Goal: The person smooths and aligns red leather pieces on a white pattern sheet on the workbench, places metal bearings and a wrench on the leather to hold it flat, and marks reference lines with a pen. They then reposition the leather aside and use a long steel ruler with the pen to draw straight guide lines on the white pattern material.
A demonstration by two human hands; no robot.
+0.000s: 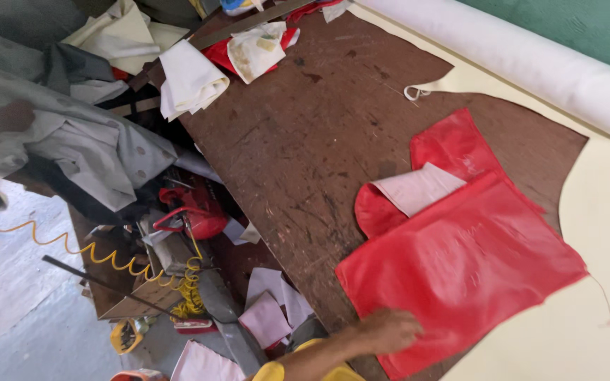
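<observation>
Head view: a red sheet (460, 261) is being pressed flat on the brown surface (305, 141) by one hand (388, 330), fingers spread, gripping nothing; a white piece (418, 189) is lying on it.

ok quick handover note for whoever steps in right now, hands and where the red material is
Only one hand shows, flat on the near edge of the red sheet; which hand it is cannot be told, and it grips nothing.
The red sheet lies on the brown worktable, one corner folded back showing pale backing, partly over the cream sheet.
A white roll lies along the far edge.
No cutting or marking of the red sheet is visible.
</observation>
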